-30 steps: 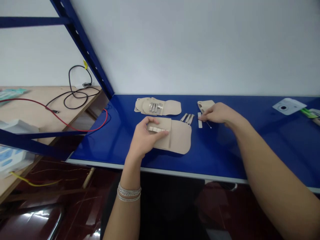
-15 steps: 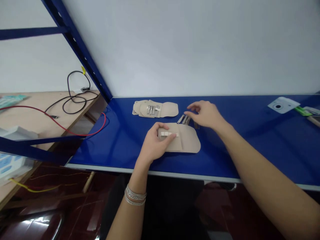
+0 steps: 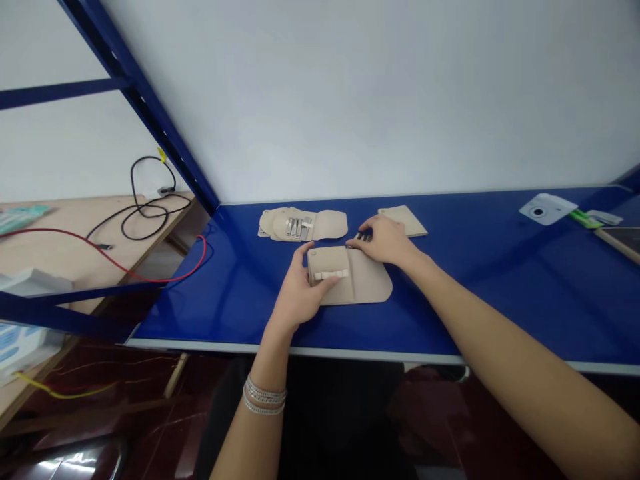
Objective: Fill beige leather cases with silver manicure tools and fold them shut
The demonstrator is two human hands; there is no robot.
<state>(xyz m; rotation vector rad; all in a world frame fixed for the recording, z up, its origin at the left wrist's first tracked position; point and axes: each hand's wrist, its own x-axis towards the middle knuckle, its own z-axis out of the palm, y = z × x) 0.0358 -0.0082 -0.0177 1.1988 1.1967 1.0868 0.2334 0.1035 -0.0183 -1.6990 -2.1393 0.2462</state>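
In front of me a beige pouch (image 3: 373, 280) lies open on the blue table, with a strip of white elastic loops (image 3: 331, 274) across its left part. My left hand (image 3: 300, 290) grips the pouch's left end, thumb on top by the loops and fingers at the far edge. Just beyond the pouch, my right hand (image 3: 385, 240) has its fingers curled round small metal nail clippers (image 3: 366, 235), mostly hidden under it. Farther back left, another open beige pouch (image 3: 330, 225) holds several silver nail clippers (image 3: 297, 227) in its loops, on top of other pouches.
Behind my right hand lies a folded beige pouch (image 3: 407, 219). At the right are a white card with a dark circle (image 3: 543, 211), a green item (image 3: 585, 219) and a dark flat object (image 3: 623, 240). A blue frame post (image 3: 165, 120) and a red cable (image 3: 150, 279) stand left.
My right hand has moved left and down over the loose nail clippers, its fingers closing round them. The folded pouch behind it now shows. My left hand stays on the pouch; the view shifted slightly.
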